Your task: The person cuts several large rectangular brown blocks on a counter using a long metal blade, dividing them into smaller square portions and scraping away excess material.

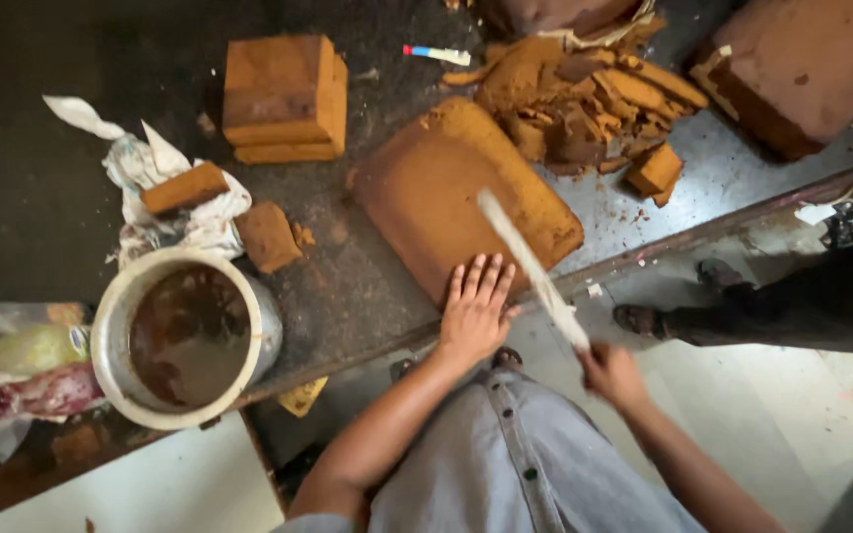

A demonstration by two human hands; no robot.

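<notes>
2 hands: left (474, 308) steadies brown slab (446, 192), right (612, 375) grips knife (533, 268).

The long knife (533, 268) is motion-blurred. The brown slab (802, 69) at top right runs past the frame edge. A bystander's sandalled foot (644, 320) shows beside the table (32, 197), body cut off.

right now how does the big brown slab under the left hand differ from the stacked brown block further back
The slab is one wide, flat piece with rounded corners, lying at the counter edge; the stacked block is smaller, squarer and sits in layers. The left hand presses flat on the slab, and the long pale blade in the right hand reaches over it; nothing touches the stacked block. Both share the same orange-brown, crumbly look.
</notes>
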